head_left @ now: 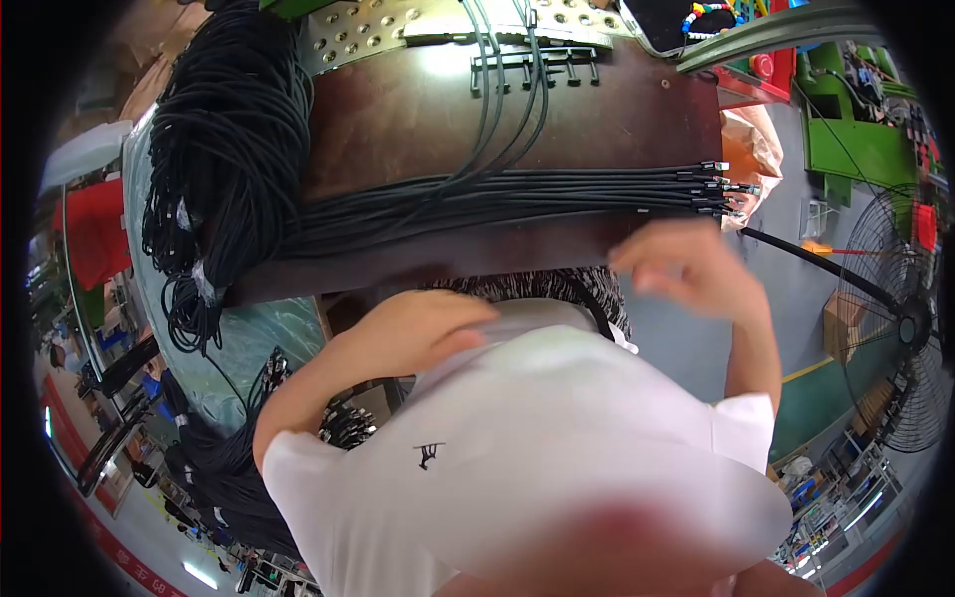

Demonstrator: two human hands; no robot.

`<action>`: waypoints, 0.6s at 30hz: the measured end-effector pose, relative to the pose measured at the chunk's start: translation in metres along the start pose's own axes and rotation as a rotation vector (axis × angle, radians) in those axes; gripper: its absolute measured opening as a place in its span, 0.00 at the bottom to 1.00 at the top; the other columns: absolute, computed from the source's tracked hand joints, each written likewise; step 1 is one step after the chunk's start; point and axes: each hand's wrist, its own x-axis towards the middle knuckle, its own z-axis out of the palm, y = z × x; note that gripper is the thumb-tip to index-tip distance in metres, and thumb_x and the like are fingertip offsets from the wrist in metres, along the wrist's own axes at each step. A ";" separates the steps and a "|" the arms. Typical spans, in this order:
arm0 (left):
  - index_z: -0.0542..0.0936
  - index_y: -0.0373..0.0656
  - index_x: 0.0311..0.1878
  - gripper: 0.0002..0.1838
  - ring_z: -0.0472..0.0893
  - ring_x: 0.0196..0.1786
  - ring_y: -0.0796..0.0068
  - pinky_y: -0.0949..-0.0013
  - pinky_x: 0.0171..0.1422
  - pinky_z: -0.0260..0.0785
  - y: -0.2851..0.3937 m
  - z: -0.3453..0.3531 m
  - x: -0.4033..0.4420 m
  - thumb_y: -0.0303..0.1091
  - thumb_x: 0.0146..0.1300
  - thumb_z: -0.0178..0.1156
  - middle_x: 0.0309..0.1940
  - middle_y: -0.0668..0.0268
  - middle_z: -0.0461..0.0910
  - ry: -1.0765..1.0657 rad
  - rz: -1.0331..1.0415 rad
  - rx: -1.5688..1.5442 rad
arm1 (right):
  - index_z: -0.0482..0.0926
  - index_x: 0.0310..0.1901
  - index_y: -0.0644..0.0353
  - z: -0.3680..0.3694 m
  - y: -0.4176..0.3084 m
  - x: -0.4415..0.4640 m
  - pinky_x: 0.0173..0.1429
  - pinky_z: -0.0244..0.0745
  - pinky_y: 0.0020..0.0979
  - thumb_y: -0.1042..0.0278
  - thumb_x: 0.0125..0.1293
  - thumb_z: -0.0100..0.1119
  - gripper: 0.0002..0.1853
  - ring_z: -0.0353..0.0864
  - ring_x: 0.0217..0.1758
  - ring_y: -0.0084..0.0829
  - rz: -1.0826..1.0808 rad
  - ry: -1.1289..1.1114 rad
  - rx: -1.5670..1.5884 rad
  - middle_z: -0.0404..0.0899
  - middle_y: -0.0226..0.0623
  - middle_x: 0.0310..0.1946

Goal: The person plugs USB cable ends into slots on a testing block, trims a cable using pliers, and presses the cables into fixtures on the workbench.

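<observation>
My left hand (pixel 423 326) is in front of my shirt, below the table's front edge, its fingers stretched out and nothing visible in it. Near the right end of that edge, my right hand (pixel 691 267) is raised, slightly blurred, with fingers loosely bent and apart; I see nothing held. A row of black cables (pixel 557 191) lies along the brown table (pixel 398 109), close to my right hand but apart from it. Their connector ends (pixel 718 189) point right, past the table's edge. A few cables arch over the row from a black toothed holder (pixel 532 70).
A thick heap of black cables (pixel 234 129) covers the table's left end. Behind stands a perforated metal plate (pixel 363 30). To the right are a black fan (pixel 900 323), a green machine (pixel 856 139) and a cardboard box (pixel 844 323). More cables (pixel 234 468) lie at lower left.
</observation>
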 end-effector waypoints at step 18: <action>0.78 0.42 0.39 0.14 0.76 0.37 0.68 0.67 0.37 0.70 0.022 -0.031 0.112 0.38 0.52 0.66 0.38 0.67 0.78 0.658 0.148 1.026 | 0.79 0.49 0.62 -0.073 0.073 -0.061 0.49 0.75 0.30 0.72 0.65 0.62 0.12 0.80 0.41 0.32 0.302 1.324 -0.770 0.80 0.37 0.42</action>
